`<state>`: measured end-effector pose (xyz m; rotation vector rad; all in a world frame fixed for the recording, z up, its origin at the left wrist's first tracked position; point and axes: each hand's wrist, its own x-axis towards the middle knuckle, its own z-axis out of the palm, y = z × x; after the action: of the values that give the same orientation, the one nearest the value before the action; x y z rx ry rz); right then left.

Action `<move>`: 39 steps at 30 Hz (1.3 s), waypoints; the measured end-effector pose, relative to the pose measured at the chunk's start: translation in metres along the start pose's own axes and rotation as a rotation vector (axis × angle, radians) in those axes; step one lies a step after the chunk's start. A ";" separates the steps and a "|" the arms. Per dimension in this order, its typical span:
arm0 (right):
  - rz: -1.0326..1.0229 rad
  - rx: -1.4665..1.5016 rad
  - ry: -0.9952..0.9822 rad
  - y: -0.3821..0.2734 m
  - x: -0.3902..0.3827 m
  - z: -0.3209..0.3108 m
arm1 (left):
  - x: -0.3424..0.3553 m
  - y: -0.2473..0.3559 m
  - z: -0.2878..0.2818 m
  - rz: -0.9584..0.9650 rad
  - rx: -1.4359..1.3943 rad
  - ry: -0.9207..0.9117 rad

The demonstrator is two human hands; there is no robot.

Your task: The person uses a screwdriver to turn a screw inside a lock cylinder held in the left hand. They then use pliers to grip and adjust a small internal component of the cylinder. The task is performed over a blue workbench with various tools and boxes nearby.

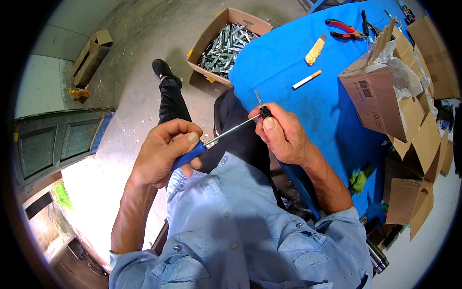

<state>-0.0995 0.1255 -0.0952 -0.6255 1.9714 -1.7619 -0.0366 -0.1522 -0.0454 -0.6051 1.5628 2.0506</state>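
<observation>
My left hand (166, 149) is closed around the blue handle of a screwdriver (231, 132), its long metal shaft slanting up to the right. The shaft's tip meets a small black part (265, 112) with a thin metal pin sticking out of its far end. My right hand (285, 135) pinches this black part between thumb and fingers. Whether the tip sits in a screw is too small to tell. Both hands are held above my lap, beside the edge of the blue-covered table (308, 108).
An open carton (219, 29) full of small metal pieces stands beyond my knees. On the blue cloth lie a cigarette (306, 80), a torn yellowish piece (315, 49) and red-handled pliers (344, 30). To the right, a cardboard box (370, 98) holds clear plastic; a green rag (360, 180) lies nearer.
</observation>
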 end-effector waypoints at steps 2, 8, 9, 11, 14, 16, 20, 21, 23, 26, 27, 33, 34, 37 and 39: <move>0.008 0.012 -0.007 0.001 0.000 -0.001 | 0.001 -0.001 0.001 -0.023 0.002 -0.005; 0.026 0.039 -0.011 0.001 0.000 0.000 | -0.005 -0.005 0.004 0.073 0.126 0.008; 0.028 0.041 -0.012 0.002 0.000 -0.001 | -0.006 -0.007 0.004 0.121 0.135 -0.004; 0.022 0.048 -0.012 0.003 0.000 -0.001 | -0.010 -0.003 0.006 0.228 0.280 0.002; 0.037 0.096 -0.004 0.003 -0.001 -0.001 | -0.014 -0.002 0.009 0.299 0.373 0.029; 0.047 0.116 -0.007 0.003 -0.001 -0.001 | -0.015 -0.001 0.010 0.285 0.347 0.045; 0.039 0.102 -0.014 0.004 -0.001 -0.001 | -0.013 -0.001 0.009 0.204 0.228 0.029; 0.032 0.099 -0.012 0.004 -0.001 0.000 | -0.012 -0.001 0.008 0.187 0.204 0.020; 0.034 0.104 -0.011 0.004 -0.001 -0.001 | -0.009 -0.001 0.006 0.073 0.092 0.001; 0.070 0.178 0.003 0.003 -0.003 0.000 | -0.009 -0.003 0.008 0.009 0.015 0.004; 0.083 0.210 0.010 0.002 -0.002 0.001 | -0.010 -0.003 0.009 0.011 0.005 0.010; 0.102 0.489 0.059 0.000 -0.004 0.001 | -0.021 -0.002 0.005 0.174 0.112 0.007; 0.101 0.498 0.068 -0.005 -0.003 0.001 | -0.023 -0.003 0.004 0.184 0.076 0.025; 0.110 0.549 0.082 -0.025 -0.002 0.005 | -0.028 -0.011 -0.005 0.210 -0.033 0.066; 0.134 0.613 0.078 -0.044 -0.002 0.010 | -0.032 -0.017 -0.009 0.247 -0.071 0.062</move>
<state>-0.0901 0.1145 -0.0525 -0.2122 1.3549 -2.1716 -0.0007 -0.1609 -0.0404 -0.5280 1.6782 2.2966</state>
